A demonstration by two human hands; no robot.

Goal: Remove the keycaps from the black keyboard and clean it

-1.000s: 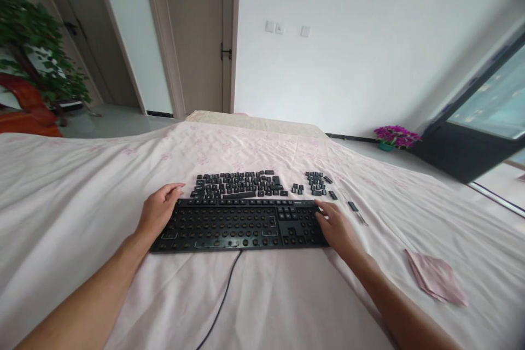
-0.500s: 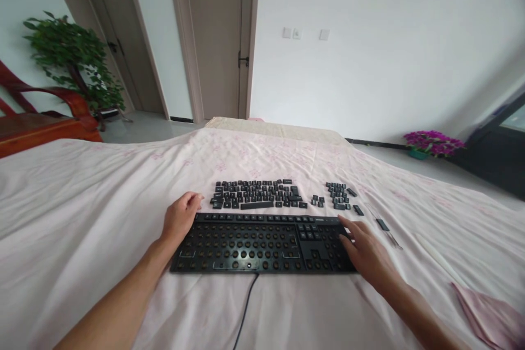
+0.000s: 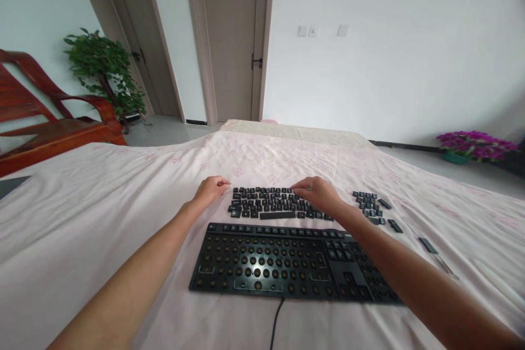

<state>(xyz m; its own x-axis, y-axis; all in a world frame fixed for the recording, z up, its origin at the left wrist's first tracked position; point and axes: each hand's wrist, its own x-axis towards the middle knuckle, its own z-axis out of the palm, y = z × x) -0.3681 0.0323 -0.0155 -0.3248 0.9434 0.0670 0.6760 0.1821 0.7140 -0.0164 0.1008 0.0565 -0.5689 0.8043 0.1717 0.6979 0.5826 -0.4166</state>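
A black keyboard (image 3: 262,262) lies on the cloth with most of its main keys off, leaving round bare posts. Several loose black keycaps (image 3: 268,202) sit in rows just beyond it, including a long space bar (image 3: 278,215). My left hand (image 3: 211,190) hovers beside the left end of the top row, its fingers together and nothing visible in them. At the far right of that row, my right hand (image 3: 319,194) has thumb and fingertips drawn together over the keycaps. It hides some of them, and what its fingertips hold cannot be made out.
Another group of keycaps (image 3: 369,202) lies to the right. Near it is a thin tool with a dark handle (image 3: 429,246). The keyboard's cable (image 3: 276,320) runs toward me across the pale floral cloth (image 3: 164,295). A wooden chair (image 3: 65,115) stands at the left.
Both hands have left the keyboard's ends and moved forward to the loose keycaps, the right one also going inward. The view has shifted slightly left.
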